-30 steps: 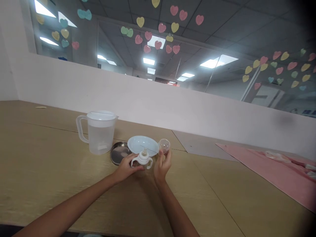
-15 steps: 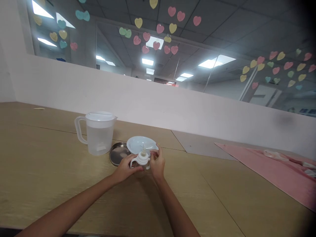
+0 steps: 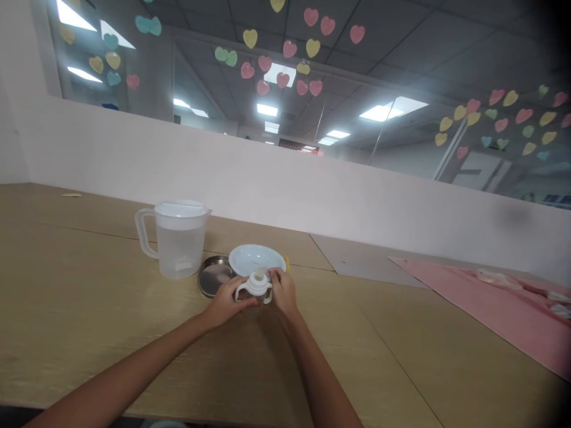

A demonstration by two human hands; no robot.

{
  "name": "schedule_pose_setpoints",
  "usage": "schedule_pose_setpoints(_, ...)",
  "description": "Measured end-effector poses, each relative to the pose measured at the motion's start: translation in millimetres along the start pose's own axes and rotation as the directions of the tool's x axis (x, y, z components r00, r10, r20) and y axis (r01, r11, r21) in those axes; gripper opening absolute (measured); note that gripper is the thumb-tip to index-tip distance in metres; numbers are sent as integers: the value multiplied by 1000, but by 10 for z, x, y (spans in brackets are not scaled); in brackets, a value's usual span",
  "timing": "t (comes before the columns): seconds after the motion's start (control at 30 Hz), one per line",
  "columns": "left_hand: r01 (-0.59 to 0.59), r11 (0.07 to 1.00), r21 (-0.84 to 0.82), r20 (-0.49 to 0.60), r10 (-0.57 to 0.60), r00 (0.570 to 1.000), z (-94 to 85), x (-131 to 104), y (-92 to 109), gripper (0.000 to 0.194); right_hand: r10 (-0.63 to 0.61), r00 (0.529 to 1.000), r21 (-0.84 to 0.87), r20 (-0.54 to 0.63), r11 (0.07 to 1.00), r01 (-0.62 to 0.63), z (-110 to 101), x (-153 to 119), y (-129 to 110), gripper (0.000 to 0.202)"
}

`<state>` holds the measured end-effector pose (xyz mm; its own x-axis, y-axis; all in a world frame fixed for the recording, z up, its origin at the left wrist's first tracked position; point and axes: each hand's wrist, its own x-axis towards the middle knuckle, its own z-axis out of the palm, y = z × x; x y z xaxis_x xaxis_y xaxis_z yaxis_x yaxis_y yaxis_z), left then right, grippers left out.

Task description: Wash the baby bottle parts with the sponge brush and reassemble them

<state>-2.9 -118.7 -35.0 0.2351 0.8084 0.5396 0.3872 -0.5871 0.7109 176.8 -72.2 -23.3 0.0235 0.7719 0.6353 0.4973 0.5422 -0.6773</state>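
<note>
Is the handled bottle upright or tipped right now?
Upright: the left hand holds the bottle with its white collar above the clear body.

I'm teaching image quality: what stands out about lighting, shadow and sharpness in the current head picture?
Head view: ceiling lights glare nearly white; a soft shadow lies on the table near the bottle, whose clear body is hard to make out. Same head view: right-hand corners fade to black; a blurry grey smudge shows over the wall.

The right hand (image 3: 284, 291) has shifted toward the tabletop's (image 3: 89, 309) left edge, its fingertips now close beside the top of the bottle (image 3: 257, 285); the clear dome it held is out of sight; something yellow (image 3: 287, 263) shows by the bowl's (image 3: 243, 261) right rim.
</note>
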Motion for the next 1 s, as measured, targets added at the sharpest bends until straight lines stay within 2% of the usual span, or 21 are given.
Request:
schedule_pose_setpoints(0.1,5,1000,4,-5,-5,1000,2,-2,-3,58,18,998,-10,56,1000,-17,-17,3,-33,31)
schedule_pose_setpoints(0.2,-3,1000,-8,-9,3,1000,4,-5,-5,57,19,999,68,26,998,-20,-37,-11,-140,36)
schedule_pose_setpoints(0.3,-1,1000,-27,-23,0,1000,5,-6,0,56,-55,998,121,42,991,50,-27,-56,-281,38)
schedule_pose_setpoints(0.37,9,999,-42,-36,-10,999,4,-5,8,54,-131,988,74,82,989,125,-1,-93,-354,32)
schedule_pose_setpoints(0.43,14,998,-67,-27,-16,999,1,-1,18,50,-154,984,10,93,988,154,27,-118,-392,32)
schedule_pose_setpoints(0.5,27,994,-102,5,-26,1000,-3,7,28,49,-124,988,-3,94,992,125,43,-119,-398,35)
schedule_pose_setpoints(0.63,69,982,-175,64,-59,996,-17,32,45,51,-41,989,112,141,993,26,16,-67,-376,34)
schedule_pose_setpoints(0.77,72,972,-226,108,-48,993,-36,56,47,52,24,953,245,303,964,-102,-70,-22,-383,34)
schedule_pose_setpoints(0.83,77,966,-248,120,-49,992,-36,62,30,53,37,933,301,358,941,-153,-122,-3,-381,42)
schedule_pose_setpoints(0.9,85,957,-277,112,-56,992,-27,62,4,53,18,940,373,341,915,-153,-170,25,-358,56)
schedule_pose_setpoints(0.93,87,953,-291,105,-59,993,-20,59,-9,53,10,955,411,295,901,-137,-191,43,-340,59)
schedule_pose_setpoints(1.0,93,948,-304,96,-67,993,-3,47,-26,54,36,989,469,147,877,-101,-219,79,-300,54)
